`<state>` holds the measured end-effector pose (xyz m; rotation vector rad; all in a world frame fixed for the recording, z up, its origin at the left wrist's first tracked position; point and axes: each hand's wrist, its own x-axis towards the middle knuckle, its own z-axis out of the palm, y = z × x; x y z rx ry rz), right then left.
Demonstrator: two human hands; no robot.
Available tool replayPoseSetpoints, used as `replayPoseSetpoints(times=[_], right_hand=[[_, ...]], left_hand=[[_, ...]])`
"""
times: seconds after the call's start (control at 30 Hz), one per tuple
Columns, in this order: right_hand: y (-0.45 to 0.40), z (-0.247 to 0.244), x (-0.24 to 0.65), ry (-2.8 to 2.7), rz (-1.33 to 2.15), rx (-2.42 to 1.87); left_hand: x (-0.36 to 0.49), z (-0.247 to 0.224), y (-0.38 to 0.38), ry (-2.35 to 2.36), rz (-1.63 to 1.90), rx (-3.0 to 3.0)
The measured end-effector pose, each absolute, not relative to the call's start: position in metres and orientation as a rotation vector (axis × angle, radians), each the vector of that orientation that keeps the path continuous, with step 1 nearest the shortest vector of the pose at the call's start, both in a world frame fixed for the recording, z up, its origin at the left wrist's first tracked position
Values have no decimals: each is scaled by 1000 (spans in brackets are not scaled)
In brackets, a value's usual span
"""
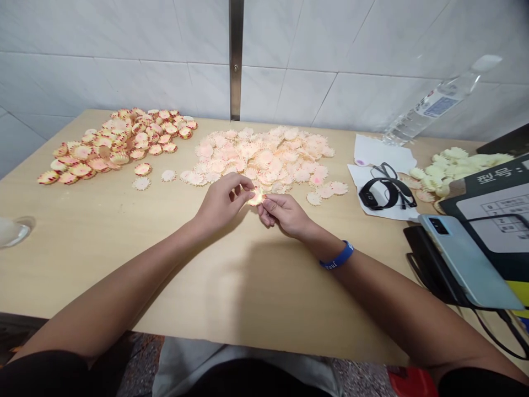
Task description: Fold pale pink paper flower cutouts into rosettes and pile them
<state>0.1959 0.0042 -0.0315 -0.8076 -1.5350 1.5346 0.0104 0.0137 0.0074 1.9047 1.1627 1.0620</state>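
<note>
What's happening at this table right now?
A person is holding a small, frilly-edged disc between the left hand and the right hand, the fingers of each at its edge, above the table. Just beyond the hands lies a spread of pale pink discs. Off to the left is a heap of red-edged discs. A phone lies over on the right.

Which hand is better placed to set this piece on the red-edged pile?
Probably the left hand: it grips the scalloped piece and is nearer the red-edged pile. The right hand holds it too but would have to reach across.
</note>
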Motion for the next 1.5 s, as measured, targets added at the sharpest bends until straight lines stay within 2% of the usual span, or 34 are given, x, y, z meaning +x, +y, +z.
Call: replayPoseSetpoints(times=[0.13, 0.7, 1.5], right_hand=[[5, -32, 196, -1483, 1533, -758], [5, -32, 197, -1457, 1548, -736], [5, -32, 196, -1458, 1540, -715]], left_hand=[[10, 9, 12, 1004, 996, 1946], [13, 3, 11, 876, 1051, 1806], [12, -3, 15, 847, 1043, 1727]])
